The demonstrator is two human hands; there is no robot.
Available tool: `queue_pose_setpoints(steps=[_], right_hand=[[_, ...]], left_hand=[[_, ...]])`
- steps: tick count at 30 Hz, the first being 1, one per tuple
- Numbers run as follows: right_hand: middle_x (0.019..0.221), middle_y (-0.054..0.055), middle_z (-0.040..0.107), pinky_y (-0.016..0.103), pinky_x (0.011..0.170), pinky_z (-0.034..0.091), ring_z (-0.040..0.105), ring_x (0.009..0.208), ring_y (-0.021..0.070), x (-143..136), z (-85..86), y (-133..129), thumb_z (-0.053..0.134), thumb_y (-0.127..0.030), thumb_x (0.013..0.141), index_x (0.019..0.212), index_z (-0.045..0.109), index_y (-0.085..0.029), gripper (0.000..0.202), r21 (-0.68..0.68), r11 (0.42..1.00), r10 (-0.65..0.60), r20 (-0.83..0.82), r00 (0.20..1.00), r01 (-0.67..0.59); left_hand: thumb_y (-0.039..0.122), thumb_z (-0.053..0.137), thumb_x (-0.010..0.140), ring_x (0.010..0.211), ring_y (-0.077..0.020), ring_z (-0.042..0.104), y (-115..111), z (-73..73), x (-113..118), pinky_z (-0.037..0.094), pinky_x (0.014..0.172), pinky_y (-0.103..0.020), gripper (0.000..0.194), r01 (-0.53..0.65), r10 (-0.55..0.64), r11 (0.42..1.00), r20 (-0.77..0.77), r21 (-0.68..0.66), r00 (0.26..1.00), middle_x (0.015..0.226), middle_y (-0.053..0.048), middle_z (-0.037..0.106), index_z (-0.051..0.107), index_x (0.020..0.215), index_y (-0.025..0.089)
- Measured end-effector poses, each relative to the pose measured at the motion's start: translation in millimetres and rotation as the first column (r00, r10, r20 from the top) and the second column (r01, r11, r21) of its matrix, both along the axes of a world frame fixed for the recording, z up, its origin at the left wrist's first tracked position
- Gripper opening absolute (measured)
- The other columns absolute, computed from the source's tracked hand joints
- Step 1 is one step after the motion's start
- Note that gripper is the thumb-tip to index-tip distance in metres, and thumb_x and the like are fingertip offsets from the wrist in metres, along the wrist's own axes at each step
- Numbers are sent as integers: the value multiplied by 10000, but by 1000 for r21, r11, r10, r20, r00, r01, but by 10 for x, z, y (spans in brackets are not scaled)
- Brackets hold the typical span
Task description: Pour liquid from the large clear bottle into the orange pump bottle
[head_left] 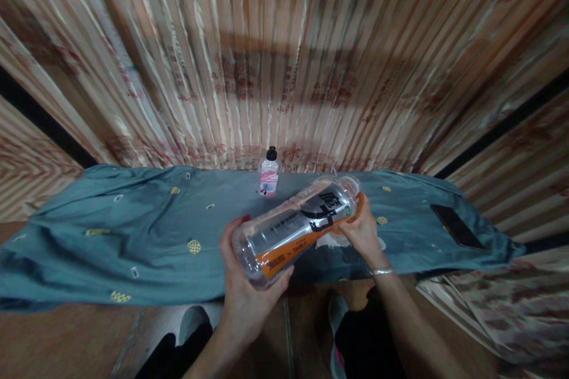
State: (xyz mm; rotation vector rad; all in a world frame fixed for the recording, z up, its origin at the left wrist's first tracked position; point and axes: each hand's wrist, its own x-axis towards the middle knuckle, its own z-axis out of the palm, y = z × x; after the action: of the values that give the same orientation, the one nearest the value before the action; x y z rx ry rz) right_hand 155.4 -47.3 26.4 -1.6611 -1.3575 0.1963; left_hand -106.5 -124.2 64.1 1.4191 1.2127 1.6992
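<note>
A large clear plastic bottle (296, 225) with an orange and silver label is held tilted over the cloth, its lower left end nearer me. My left hand (246, 284) wraps round that end. Around the upper right end are the fingers of my right hand (360, 230), with a bracelet at the wrist. Behind the big bottle, a small clear bottle (269, 177) with a black cap and pink label stands upright. Something white (332, 241) lies partly hidden under the big bottle, near my right hand.
A green patterned cloth (155, 237) covers the long narrow surface. On its right part lies a dark flat phone-like object (456, 226). Striped curtains (284, 59) hang behind, with dark bars at both sides. My feet are below the front edge.
</note>
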Motion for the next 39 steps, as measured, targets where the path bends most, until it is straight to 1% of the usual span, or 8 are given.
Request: queue_pose_setpoints(steps=[5, 8, 15, 21, 24, 30, 34, 39], right_hand=[[1282, 197, 689, 493, 896, 587, 710, 1083, 362, 30, -43, -1, 770, -572, 632, 1433, 447, -135, 968, 22, 1000, 7, 31, 1000, -7], [1270, 201, 693, 501, 891, 589, 714, 1070, 368, 36, -61, 0, 776, -551, 622, 1435, 441, -124, 978, 15, 1000, 4, 30, 1000, -5], [1269, 180, 700, 488, 917, 582, 713, 1084, 355, 21, -66, -7, 754, -515, 638, 1436, 437, -136, 939, 40, 999, -11, 51, 999, 9], [1284, 193, 690, 502, 925, 581, 703, 1113, 369, 18, -70, -13, 749, -496, 636, 1427, 443, -126, 925, 52, 999, -15, 63, 998, 11], [1286, 189, 692, 504, 929, 581, 703, 1116, 367, 9, -69, -13, 747, -480, 636, 1425, 448, -130, 913, 62, 998, -20, 66, 998, 16], [1287, 191, 688, 505, 939, 577, 703, 1109, 361, -14, -64, -19, 734, -456, 635, 1429, 440, -120, 911, 60, 998, -31, 63, 998, 27], [1294, 179, 683, 500, 944, 574, 695, 1126, 360, -18, -72, -19, 732, -450, 629, 1430, 436, -139, 909, 71, 997, -33, 54, 998, 29], [1275, 184, 689, 502, 944, 575, 695, 1121, 367, -30, -67, -20, 729, -437, 612, 1427, 441, -126, 918, 71, 997, -41, 33, 999, 39]], left_hand=[[297, 878, 646, 1048, -206, 679, -23, -15, -21, 598, 866, -327, 891, -8, 8, 1000, -13, 5, 1000, 1350, -72, 524, 400, 1397, 314], [284, 878, 650, 1059, -197, 676, -34, -2, -26, 591, 884, -317, 900, 6, -6, 1000, -13, -8, 1000, 1348, -67, 523, 390, 1405, 320], [289, 859, 655, 1110, -222, 657, -78, 88, 17, 570, 942, -360, 868, -9, 11, 996, 27, -85, 1000, 1360, -80, 518, 396, 1389, 292], [265, 856, 653, 1088, -209, 665, -95, 146, 35, 582, 922, -343, 857, -12, 14, 997, 26, -82, 1000, 1333, -87, 534, 387, 1370, 271], [261, 855, 649, 1069, -212, 670, -90, 133, 35, 584, 911, -346, 857, -23, 24, 997, 17, -75, 1000, 1315, -85, 548, 397, 1373, 271], [286, 866, 644, 1063, -213, 669, -66, 59, 19, 587, 872, -327, 876, -35, 35, 999, -12, 0, 999, 1333, -87, 536, 401, 1387, 279], [273, 866, 649, 1064, -205, 667, -68, 42, 12, 588, 877, -320, 874, -37, 37, 999, -16, 1, 999, 1341, -88, 528, 400, 1390, 279], [293, 865, 651, 1040, -202, 672, -68, 8, 4, 597, 846, -311, 885, -35, 35, 999, -33, 4, 999, 1316, -93, 539, 390, 1398, 273]])
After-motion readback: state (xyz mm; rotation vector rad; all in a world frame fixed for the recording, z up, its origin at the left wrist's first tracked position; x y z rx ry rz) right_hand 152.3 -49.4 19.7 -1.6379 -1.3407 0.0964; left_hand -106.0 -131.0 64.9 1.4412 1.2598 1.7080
